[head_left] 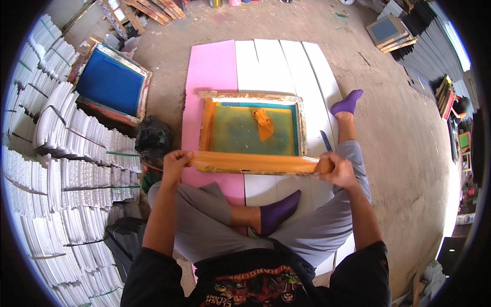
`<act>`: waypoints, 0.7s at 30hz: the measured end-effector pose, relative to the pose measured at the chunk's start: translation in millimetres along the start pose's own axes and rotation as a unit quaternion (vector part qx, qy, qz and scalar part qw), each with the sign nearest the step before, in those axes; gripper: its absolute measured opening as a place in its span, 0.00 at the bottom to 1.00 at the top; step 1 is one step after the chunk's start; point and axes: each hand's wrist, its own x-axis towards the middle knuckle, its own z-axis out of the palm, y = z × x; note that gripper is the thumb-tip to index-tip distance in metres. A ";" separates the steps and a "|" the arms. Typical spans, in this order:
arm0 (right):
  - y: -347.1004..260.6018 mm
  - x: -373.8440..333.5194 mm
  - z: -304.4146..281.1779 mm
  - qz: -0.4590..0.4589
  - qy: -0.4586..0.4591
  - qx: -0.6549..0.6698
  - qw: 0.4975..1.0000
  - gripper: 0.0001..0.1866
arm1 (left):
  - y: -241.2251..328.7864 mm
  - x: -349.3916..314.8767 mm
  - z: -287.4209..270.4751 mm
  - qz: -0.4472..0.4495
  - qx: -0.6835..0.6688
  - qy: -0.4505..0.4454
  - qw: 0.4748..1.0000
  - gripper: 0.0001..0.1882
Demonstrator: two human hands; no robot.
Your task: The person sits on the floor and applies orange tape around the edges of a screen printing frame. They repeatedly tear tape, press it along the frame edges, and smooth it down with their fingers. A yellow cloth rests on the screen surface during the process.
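A wooden screen-printing frame [300,118] lies flat in front of me, its mesh greenish-yellow with a blue border. Brown tape runs down its left side. Along the near side stretches a strip of brown packing tape [250,161]. My left hand [177,163] pinches the strip's left end. At the other end, my right hand [339,171] is closed around the tape roll [324,166]. Whether the strip touches the wood all along cannot be told. A crumpled orange cloth [263,126] rests on the mesh. Right of the frame lies a blue cutter knife [326,139].
Pink and white boards [210,66] lie under the frame. My legs bracket the work, with purple-socked feet [280,211] at the near side and far right. Bundled white sheets [82,189] are stacked at left, beside a blue screen frame [110,82] and a black bag [153,136].
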 end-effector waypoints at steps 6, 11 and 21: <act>22.1 19.5 -9.9 -0.039 0.011 -0.004 0.999 0.37 | -6.0 22.0 11.5 -0.004 0.043 -0.038 0.998 0.10; 34.9 -2.9 32.0 -0.003 -0.003 -0.068 0.998 0.30 | -71.3 22.3 12.7 -0.009 0.110 -0.078 0.991 0.11; 73.4 -19.0 60.3 -0.061 -0.014 -0.110 0.992 0.30 | -108.8 19.9 18.9 0.004 0.233 -0.042 0.971 0.09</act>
